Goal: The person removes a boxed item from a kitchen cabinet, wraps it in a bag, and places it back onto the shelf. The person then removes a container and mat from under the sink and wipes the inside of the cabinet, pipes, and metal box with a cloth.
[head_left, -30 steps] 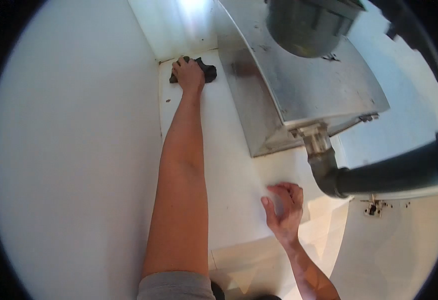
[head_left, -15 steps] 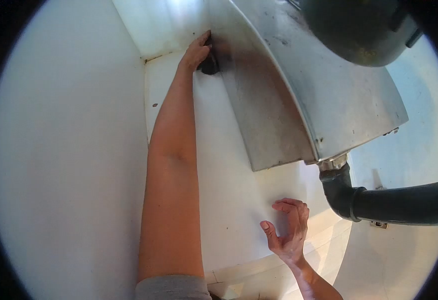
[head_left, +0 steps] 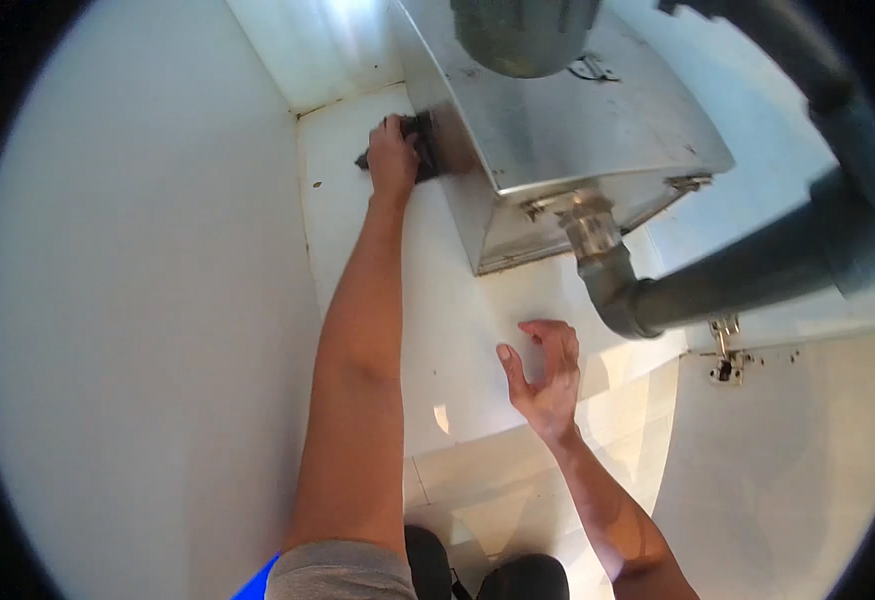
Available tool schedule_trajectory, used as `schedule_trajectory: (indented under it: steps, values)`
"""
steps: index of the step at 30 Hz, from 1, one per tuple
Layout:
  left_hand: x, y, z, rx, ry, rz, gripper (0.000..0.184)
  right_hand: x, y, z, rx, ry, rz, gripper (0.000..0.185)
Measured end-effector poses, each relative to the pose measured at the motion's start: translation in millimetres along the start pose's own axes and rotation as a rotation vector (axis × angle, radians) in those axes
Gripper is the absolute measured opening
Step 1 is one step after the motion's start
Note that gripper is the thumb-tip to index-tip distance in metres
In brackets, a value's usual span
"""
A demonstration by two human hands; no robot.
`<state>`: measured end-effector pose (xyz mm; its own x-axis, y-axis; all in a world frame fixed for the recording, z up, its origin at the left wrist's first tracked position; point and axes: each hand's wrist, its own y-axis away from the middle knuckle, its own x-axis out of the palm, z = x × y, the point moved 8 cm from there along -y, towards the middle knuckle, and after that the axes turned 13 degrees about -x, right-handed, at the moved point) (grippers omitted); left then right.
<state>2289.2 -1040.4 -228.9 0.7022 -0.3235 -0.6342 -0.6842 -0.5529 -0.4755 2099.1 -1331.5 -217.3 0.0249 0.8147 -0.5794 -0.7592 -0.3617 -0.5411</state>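
Observation:
My left hand (head_left: 393, 160) reaches deep into a white cabinet, its fingers closed on a dark, crumpled cloth (head_left: 428, 150). The cloth lies against the left side of a stainless steel box (head_left: 568, 120), and a dark end of it pokes out left of the hand. Near the front of the cabinet floor (head_left: 438, 330), my right hand (head_left: 546, 380) hangs with its fingers curved and apart, holding nothing. It is below the box's front end and the pipe elbow.
A dark grey pipe (head_left: 748, 265) runs from the box's front outlet to the right. A rounded dark fitting (head_left: 528, 35) sits above the box. The white side wall (head_left: 148, 300) stands close on the left. A door with a hinge (head_left: 726, 365) is at right.
The view has shifted, showing more of the box's front, the pipe and the floor. My left hand has changed its pose on the cloth, and more of the cloth shows. My right hand keeps its curved pose.

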Motion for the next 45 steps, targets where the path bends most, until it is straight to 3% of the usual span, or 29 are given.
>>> schedule_trajectory:
  steps: [8, 12, 16, 18, 19, 21, 22, 24, 25, 26, 27, 28, 30, 32, 34, 36, 37, 39, 42, 45]
  values:
    - [-85.0, 169.7, -59.6, 0.03, 0.095, 0.054, 0.029, -14.7, 4.9, -1.5, -0.016, -0.059, -0.204, 0.022]
    - [-114.4, 254.3, -84.4, -0.104, 0.189, 0.281, 0.033, -14.2, 5.6, -5.2, 0.028, -0.133, -0.225, 0.018]
    - [-151.1, 328.4, -133.3, -0.009, 0.272, 0.36, 0.041, -18.9, 18.0, -13.9, 0.076, -0.187, -0.187, 0.013]
    - [-157.5, 359.0, -143.5, 0.025, 0.312, 0.578, 0.038, -12.5, 41.6, -26.6, 0.299, -0.429, -0.121, 0.012]
    - [-164.7, 379.5, -138.8, 0.034, 0.313, 0.583, 0.038, -20.0, 54.4, -19.8, 0.292, -0.46, -0.083, 0.015]
    - [-140.9, 425.6, -116.1, -0.214, 0.391, 0.892, 0.025, -61.3, 74.4, 8.7, 0.345, -0.351, -0.099, 0.016]
    - [-140.1, 418.3, -126.7, -0.193, 0.397, 0.892, 0.025, -75.8, 82.9, 18.6, 0.339, -0.376, -0.082, 0.019]
    - [-157.8, 400.9, -129.6, -0.761, 0.866, 0.755, 0.018, -94.8, 94.3, 38.7, 0.347, -0.392, -0.067, 0.024]
    - [-165.6, 383.3, -148.5, -0.784, 1.011, 0.757, 0.027, -97.5, 91.9, 51.8, 0.313, -0.495, -0.05, 0.027]
    - [-159.5, 370.0, -150.8, -0.777, 1.014, 0.763, 0.027, -98.0, 88.3, 61.0, 0.277, -0.6, -0.034, 0.03]
    - [-158.8, 349.7, -150.1, -0.704, 0.943, 0.683, 0.028, -88.3, 93.5, 46.4, 0.552, -0.822, -0.026, 0.034]
    - [-158.5, 328.3, -148.8, -0.628, 0.871, 0.603, 0.03, -87.7, 88.1, 30.7, 0.659, -0.85, -0.134, 0.032]
    - [-160.6, 291.9, -144.8, -0.472, 0.726, 0.45, 0.033, -65.3, 80.5, -20.1, 0.742, -0.864, -0.393, 0.046]
    - [-158.4, 273.0, -126.7, -0.384, 0.651, 0.382, 0.034, -51.4, 42.5, -26.6, 0.672, -0.809, -0.576, 0.065]
    - [-150.0, 266.1, -115.8, 0.047, -0.1, 0.21, 0.036, -12.8, 16.1, -49.4, 0.27, -0.379, -0.447, 0.076]
    - [-142.9, 279.3, -90.1, 0.092, -0.146, 0.208, 0.036, 6.9, -9.0, -28.8, 0.302, 0.105, -0.085, 0.074]
    - [-137.8, 280.6, -84.1, 0.12, -0.191, 0.203, 0.036, 6.2, -14.0, -20.9, 0.213, 0.585, -0.188, 0.051]
    - [-135.4, 275.9, -90.0, 0.112, -0.185, 0.216, 0.036, 42.0, -16.3, -104.5, 0.24, 0.406, -0.236, 0.056]
    - [-136.3, 278.9, -90.4, 0.09, -0.209, 0.241, 0.036, 27.1, -39.3, -133.3, 0.273, 0.186, -0.337, 0.055]
    - [-131.8, 280.0, -91.1, 0.065, -0.242, 0.253, 0.037, 25.3, -34.4, -153.2, 0.28, 0.212, -0.502, 0.049]
